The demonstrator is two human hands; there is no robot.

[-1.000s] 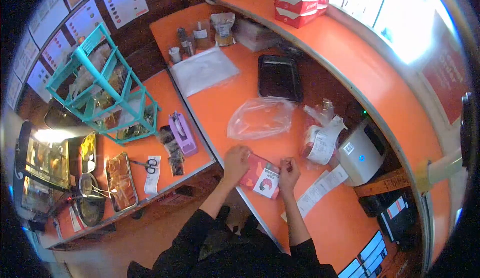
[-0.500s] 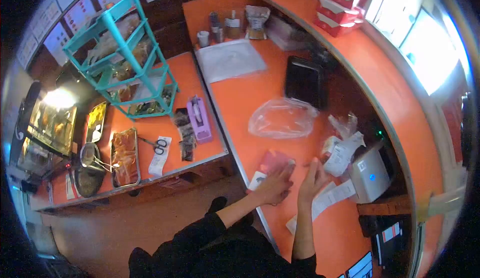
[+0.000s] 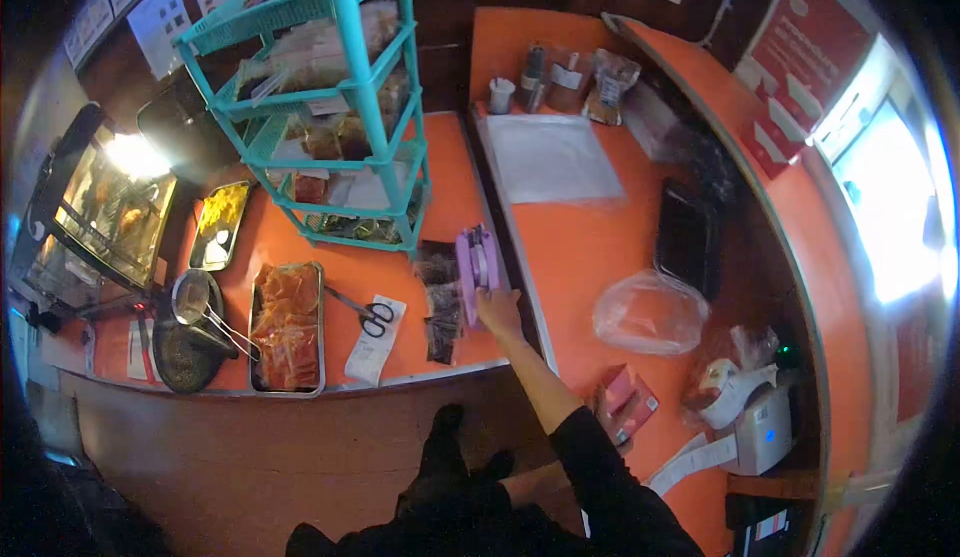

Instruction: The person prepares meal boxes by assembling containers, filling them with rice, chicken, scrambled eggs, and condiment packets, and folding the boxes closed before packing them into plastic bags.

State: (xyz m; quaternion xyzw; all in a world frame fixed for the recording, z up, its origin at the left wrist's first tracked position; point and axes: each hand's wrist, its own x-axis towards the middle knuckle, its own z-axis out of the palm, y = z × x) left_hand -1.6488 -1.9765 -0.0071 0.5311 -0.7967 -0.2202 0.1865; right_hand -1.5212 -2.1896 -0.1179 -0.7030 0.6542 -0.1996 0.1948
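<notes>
A purple tape dispenser (image 3: 482,262) stands at the right edge of the left counter. My right hand (image 3: 499,314) reaches across my body, fingers closed at its near end; any strip of tape there is too small to make out. On the right counter is a small red cardboard box (image 3: 634,413). My left hand (image 3: 606,419) grips it, passing beneath my right arm and partly covered by the sleeve. Dark flat packets (image 3: 442,324) lie beside the dispenser. A clear plastic bag (image 3: 652,314) rests beyond the red box.
A teal tiered rack (image 3: 375,117) rises behind the dispenser. Scissors (image 3: 376,319) lie on a paper slip, beside a tray of orange food (image 3: 287,332). A receipt strip (image 3: 692,464) extends from a white printer (image 3: 762,427) at right. A gap separates the counters.
My right hand has swung left from the right counter to the tape dispenser. The red box now stands raised in my left hand. The view has turned left.
</notes>
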